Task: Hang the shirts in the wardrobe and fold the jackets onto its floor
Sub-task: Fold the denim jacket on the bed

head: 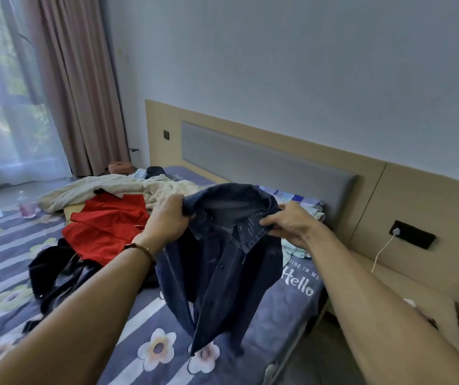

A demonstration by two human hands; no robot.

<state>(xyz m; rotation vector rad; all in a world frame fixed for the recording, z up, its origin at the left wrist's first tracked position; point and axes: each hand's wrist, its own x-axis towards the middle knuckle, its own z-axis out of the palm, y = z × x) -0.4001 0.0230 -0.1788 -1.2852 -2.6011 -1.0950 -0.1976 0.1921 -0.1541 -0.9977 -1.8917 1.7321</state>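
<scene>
Holding dark blue denim jacket (222, 262) up by the shoulders over the striped floral bedsheet (6, 273): left hand (167, 218) and right hand (289, 225) both clenched on collar fabric, likely squaring it for folding. Wardrobe not visible.

Bedroom (bed (145, 323), headboard (264, 159), curtains (83, 93))

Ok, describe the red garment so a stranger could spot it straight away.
Start at the bed with the striped, flowered cover. The red garment lies spread on it, left of the left hand, between a cream blanket behind and black clothes in front. It is the only bright red thing there.
</scene>
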